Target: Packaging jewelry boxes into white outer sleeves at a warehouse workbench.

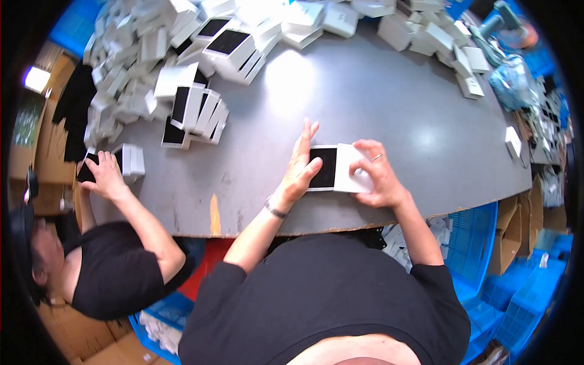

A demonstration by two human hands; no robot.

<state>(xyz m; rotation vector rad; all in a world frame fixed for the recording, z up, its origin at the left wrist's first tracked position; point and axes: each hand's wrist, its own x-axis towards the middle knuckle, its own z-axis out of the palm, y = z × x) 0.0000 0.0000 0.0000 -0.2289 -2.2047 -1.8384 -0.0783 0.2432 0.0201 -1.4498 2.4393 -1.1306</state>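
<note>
On the grey table in front of me lies a shallow white box (323,168) with a black inner face. A white lid or second box part (348,163) covers its right portion. My right hand (382,178), a ring on one finger, curls its fingers and thumb round the right end of that white piece. Against the box's left end rests my left hand (298,165), fingers stretched away from me and thumb lying over the black face. The undersides of both pieces are hidden.
White boxes (146,48) are heaped at the far left, with several black-faced ones (198,112) stacked nearer. More white boxes (435,36) lie far right. A co-worker's hand (108,176) handles a box at left. Blue crates (471,243) stand below the table edge.
</note>
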